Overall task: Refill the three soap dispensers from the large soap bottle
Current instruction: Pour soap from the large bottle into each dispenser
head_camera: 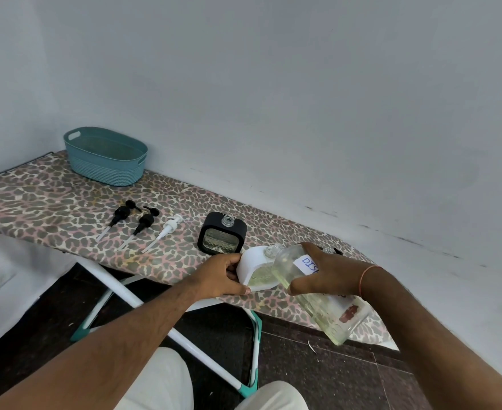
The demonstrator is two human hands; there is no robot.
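Near the board's (51, 199) front edge, our left hand (220, 276) grips the white dispenser (254, 269) while our right (329, 270) tips the bottle (326, 303) at its neck, where any wobble would likely spill soap.

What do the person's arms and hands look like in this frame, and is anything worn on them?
Both forearms are bare, with no sleeves in view. The left hand wears no glove, ring or band that shows. The right hand is also ungloved; a thin orange-red thread circles its wrist. No watch is visible.
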